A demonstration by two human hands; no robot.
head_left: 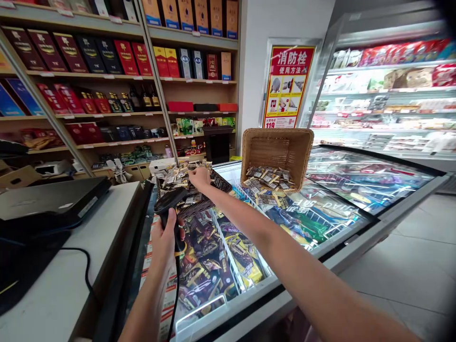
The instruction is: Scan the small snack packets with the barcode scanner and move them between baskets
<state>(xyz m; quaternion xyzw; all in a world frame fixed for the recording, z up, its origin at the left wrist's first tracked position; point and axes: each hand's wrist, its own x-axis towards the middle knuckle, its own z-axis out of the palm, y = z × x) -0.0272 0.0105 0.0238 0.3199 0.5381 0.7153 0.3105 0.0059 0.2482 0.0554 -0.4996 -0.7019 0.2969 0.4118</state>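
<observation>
My left hand [164,237] is wrapped round the handle of a black barcode scanner [171,200], its cable hanging down over the freezer. The scanner's head is raised at the near side of a dark woven basket [221,182]. Small flat packets [174,176] are heaped in this basket. Over the heap reaches my right hand [200,177], fingers curled down among the packets; what they pinch is hidden. Farther right, a tan wicker basket [302,156] lies tipped with its mouth towards me. More small packets [268,177] rest inside it and spill onto the glass.
Both baskets sit on a glass-topped chest freezer [245,293] with bagged goods inside. At left is a white counter [107,228] bearing a dark device [53,197] and a cable. Shelves of boxes [107,52] stand behind; an open chiller [392,95] is at right.
</observation>
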